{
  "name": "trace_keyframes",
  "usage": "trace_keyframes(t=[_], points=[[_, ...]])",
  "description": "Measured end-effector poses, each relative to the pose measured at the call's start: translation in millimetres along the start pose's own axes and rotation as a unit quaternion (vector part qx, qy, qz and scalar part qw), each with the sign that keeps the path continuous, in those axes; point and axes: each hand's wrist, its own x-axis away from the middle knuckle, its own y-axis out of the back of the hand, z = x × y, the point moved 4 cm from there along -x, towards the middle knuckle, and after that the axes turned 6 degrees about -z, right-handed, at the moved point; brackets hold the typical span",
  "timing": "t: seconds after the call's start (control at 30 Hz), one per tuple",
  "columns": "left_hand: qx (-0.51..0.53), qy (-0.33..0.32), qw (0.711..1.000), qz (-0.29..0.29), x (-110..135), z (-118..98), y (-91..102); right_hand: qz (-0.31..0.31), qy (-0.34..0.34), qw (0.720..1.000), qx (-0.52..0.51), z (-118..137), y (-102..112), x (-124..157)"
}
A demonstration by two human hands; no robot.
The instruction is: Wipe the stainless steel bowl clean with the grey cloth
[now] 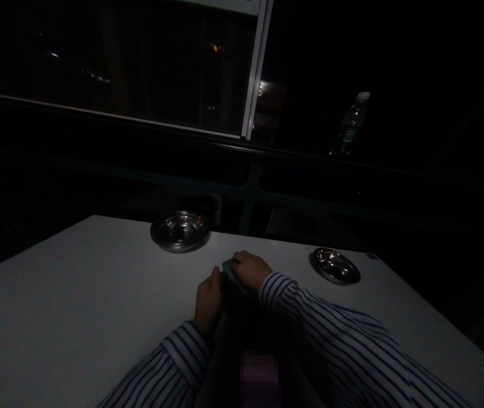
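My left hand (208,301) and my right hand (248,271) meet near the table's middle, both gripping a small dark grey item (228,273). It may be folded cloth, but the dim light and my fingers hide its shape. Striped blue-and-white sleeves cover both forearms. A shallow steel bowl (179,230) sits beyond my hands at the table's far edge. A smaller steel dish (335,266) lies to the right of my right hand, also near the far edge. Neither hand touches them.
The white table (97,283) ends in a far edge just behind the bowls. A plastic bottle (350,124) stands in the darkness beyond it, near a window with a pale frame (253,68). A small dark patch (368,256) lies at the table's far right corner.
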Motion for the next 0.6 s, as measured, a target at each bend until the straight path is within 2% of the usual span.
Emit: trace_keyframes(t=[0.1,0.27,0.4,0.6], points=[[0.004,0.004,1.0,0.011,0.6,1.3,-1.1,-0.005,-0.009,1.0,0.0,-1.5,-1.5,1.4],[0.011,0.018,1.0,0.01,-0.3,5.4,-2.2,-0.011,0.024,0.999,-0.023,9.1,-2.7,3.6],[0.038,0.042,0.998,0.008,-1.3,8.6,-2.6,-0.013,0.01,0.999,-0.031,9.6,-0.8,4.5],[0.059,0.061,0.996,0.012,-0.7,5.3,-0.5,0.0,0.038,0.998,-0.049,16.3,2.1,9.3]])
